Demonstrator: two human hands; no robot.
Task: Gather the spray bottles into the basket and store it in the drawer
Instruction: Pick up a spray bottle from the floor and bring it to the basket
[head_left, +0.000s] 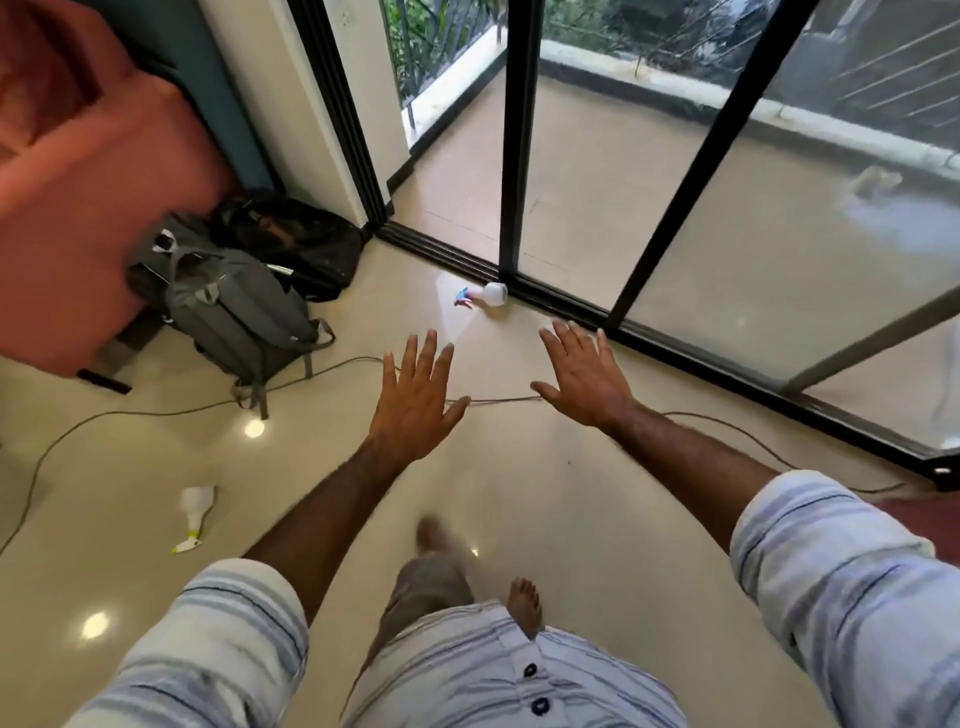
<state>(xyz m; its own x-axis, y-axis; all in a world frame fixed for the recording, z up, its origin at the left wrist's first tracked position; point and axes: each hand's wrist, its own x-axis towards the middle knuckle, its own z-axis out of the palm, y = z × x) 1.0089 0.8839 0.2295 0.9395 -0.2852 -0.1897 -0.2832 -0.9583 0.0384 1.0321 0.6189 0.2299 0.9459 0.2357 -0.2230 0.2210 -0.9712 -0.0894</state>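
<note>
Beyond my left hand (415, 400) and right hand (582, 379), both spread wide and empty, a spray bottle (485, 297) lies awaiting pickup.

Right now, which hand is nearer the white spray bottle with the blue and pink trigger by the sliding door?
Right. The right hand hovers just right of the bottle; the left hand is farther below it.
</note>
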